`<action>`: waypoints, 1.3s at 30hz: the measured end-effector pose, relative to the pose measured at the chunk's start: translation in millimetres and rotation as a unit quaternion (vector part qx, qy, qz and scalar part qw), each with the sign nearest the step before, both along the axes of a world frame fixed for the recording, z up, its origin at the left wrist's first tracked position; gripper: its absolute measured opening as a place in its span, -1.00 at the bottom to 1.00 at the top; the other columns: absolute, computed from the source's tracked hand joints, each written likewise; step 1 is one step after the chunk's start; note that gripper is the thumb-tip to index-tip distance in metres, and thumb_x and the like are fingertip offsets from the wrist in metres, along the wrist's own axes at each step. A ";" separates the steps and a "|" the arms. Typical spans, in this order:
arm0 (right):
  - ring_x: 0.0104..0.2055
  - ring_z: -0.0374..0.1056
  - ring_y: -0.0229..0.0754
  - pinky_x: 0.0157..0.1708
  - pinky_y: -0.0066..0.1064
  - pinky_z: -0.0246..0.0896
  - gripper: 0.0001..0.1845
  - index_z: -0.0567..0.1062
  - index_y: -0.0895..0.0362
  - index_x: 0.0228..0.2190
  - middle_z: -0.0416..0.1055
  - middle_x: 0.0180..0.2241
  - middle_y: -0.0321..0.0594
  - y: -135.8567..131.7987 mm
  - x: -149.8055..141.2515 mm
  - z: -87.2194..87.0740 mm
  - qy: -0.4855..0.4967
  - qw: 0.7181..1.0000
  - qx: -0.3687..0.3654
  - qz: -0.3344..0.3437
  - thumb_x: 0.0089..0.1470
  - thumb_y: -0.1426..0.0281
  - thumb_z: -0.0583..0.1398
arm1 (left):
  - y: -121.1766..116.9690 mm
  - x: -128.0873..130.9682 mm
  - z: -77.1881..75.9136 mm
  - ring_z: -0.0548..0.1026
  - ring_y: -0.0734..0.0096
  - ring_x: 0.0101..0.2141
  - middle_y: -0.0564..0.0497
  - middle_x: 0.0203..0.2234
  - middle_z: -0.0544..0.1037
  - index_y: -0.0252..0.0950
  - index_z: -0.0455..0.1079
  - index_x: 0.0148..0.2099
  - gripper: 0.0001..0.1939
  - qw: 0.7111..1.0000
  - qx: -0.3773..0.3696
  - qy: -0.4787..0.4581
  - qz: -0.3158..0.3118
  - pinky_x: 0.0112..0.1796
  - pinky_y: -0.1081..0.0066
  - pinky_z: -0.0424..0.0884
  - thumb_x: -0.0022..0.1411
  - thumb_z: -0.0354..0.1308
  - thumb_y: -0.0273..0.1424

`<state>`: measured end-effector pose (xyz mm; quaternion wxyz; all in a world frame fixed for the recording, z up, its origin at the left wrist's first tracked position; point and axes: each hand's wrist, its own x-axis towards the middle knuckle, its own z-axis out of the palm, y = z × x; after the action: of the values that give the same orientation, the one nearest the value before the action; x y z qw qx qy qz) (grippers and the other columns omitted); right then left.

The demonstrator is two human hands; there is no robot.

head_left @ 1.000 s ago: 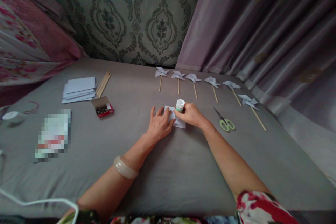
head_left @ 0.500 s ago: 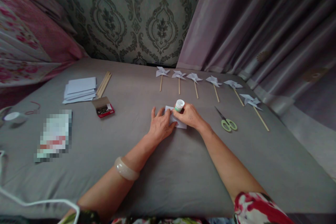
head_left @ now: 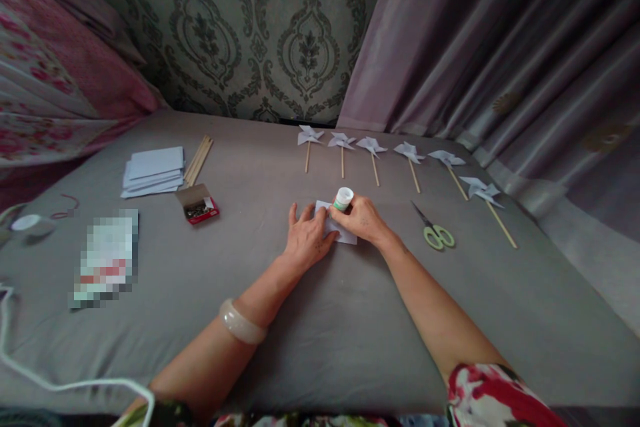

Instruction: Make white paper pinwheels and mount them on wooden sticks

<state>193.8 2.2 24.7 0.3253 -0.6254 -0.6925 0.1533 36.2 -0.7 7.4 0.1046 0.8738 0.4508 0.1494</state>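
Observation:
A small white sheet of paper [head_left: 346, 236] lies on the grey cloth in front of me, partly covered by both hands. My left hand [head_left: 306, 237] rests on its left side with the fingers spread, pressing it down. In my right hand [head_left: 364, 219] is an upright glue stick [head_left: 343, 199], white with a green band, gripped over the paper. Its lower end is hidden behind my fingers. Green-handled scissors [head_left: 434, 232] lie to the right of my right hand, blades pointing away from me.
Several paper pinwheels on sticks [head_left: 370, 147] lie in a row at the back right. At left are stacked white paper [head_left: 154, 170], wooden sticks [head_left: 199, 161], an open red box of small metal pieces [head_left: 201, 208], a blurred packet [head_left: 106, 257] and a white cable [head_left: 75, 385].
My hands and the glue stick have hardly moved over the paper; the stick's tilt differs slightly. The whole view has shifted a little.

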 end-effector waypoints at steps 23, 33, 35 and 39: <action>-0.49 0.27 -0.27 -0.46 -0.48 0.07 -0.74 0.49 0.20 -0.46 0.38 -0.55 -0.29 -6.3 7.0 8.3 -0.014 0.999 -0.022 0.043 -0.03 0.25 0.14 | 0.0 -1.1 -3.7 0.20 0.10 0.21 -0.16 0.02 0.48 -0.26 0.16 0.14 -0.52 1.000 0.005 0.002 0.002 0.22 -0.10 -0.20 0.23 0.06 -0.19; -0.49 0.26 -0.26 -0.44 -0.46 0.10 -0.74 0.48 0.20 -0.46 0.37 -0.56 -0.27 -0.6 2.4 3.1 0.006 1.000 0.000 0.007 -0.02 0.24 0.15 | -0.8 -0.2 -1.5 0.21 0.10 0.20 -0.18 -0.01 0.50 -0.28 0.16 0.13 -0.53 1.000 0.001 -0.002 0.001 0.22 -0.10 -0.20 0.24 0.06 -0.20; -0.48 0.27 -0.26 -0.44 -0.47 0.11 -0.75 0.48 0.20 -0.46 0.37 -0.55 -0.27 -1.2 2.0 2.3 0.011 1.000 -0.004 0.022 -0.02 0.25 0.14 | -0.9 -0.5 -2.1 0.20 0.09 0.20 -0.18 -0.01 0.49 -0.28 0.16 0.13 -0.52 1.000 0.005 -0.001 0.001 0.22 -0.10 -0.20 0.23 0.06 -0.19; -0.49 0.26 -0.27 -0.44 -0.47 0.10 -0.74 0.49 0.20 -0.45 0.36 -0.55 -0.29 -5.9 5.2 6.8 0.012 0.998 -0.021 0.054 -0.02 0.25 0.14 | -0.6 -1.0 -2.6 0.21 0.07 0.20 -0.15 0.02 0.47 -0.26 0.16 0.14 -0.53 1.000 0.001 0.006 0.002 0.22 -0.11 -0.20 0.24 0.04 -0.19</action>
<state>199.0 -3.7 31.5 0.3116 -0.5916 -0.7180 0.1933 35.3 -1.3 4.7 0.1003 0.8738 0.4532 0.1451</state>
